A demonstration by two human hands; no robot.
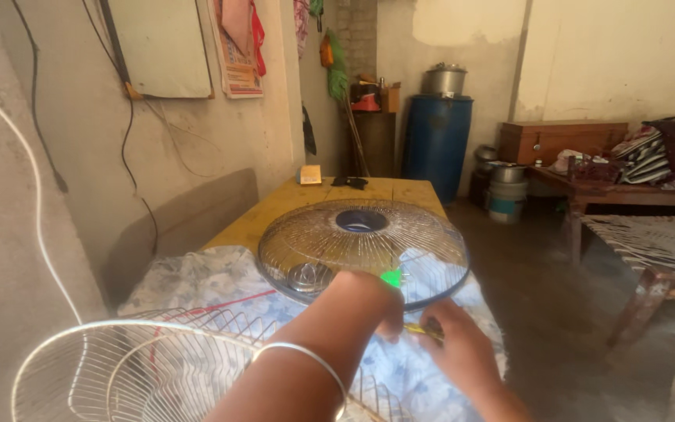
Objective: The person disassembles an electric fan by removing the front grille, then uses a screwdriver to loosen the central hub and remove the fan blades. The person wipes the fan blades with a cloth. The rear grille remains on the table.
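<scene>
I see my left hand (pixel 373 301) curled at the near rim of the domed fan guard (pixel 361 246) on the table (pixel 275 211), my right hand (pixel 455 344) just beside it pinching a yellow-handled tool (pixel 423 331) lying crosswise.

Tabletop (pixel 330 195): yellow. Cloth (pixel 197 273): pale, blue-grey floral print. Fan guard (pixel 361 242): metallic wire, blue centre ring. Barrel (pixel 436 141): dark blue.
</scene>
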